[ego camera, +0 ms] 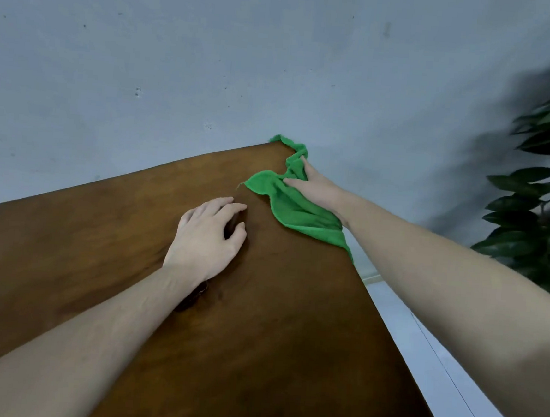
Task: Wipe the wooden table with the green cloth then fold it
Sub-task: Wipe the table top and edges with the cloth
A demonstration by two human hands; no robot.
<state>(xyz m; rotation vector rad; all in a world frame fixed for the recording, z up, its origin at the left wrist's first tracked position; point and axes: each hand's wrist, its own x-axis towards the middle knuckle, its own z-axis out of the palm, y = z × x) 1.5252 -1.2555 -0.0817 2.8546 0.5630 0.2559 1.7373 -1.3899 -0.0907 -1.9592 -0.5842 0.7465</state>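
**Green cloth at far corner: wiping stage, fold outstanding**

Green cloth: soft, napped fabric, probably microfibre, lying rumpled and unfolded at the table's far right corner, about 1 o'clock from the frame's centre. One end bunches against the wall; the other trails over the right edge.

Wooden table: dark brown top, smooth with a faint sheen and blotchy grain, straight-edged, its far corner touching the wall.

Right hand: laid on the cloth with fingers extended, pressing it flat to the wood; no pinch or curl round the fabric shows.

Left hand: rests palm-down on bare wood at about 11 o'clock from centre, near the cloth but apart from it, fingers loosely bent and holding nothing.

Progress, as judged: wiping appears under way at the corner. How much of the surface is covered cannot be told. Folding is not begun.

Also present: grey wall, matt and pitted; leafy plant at 3 o'clock, glossy dark leaves; pale floor.
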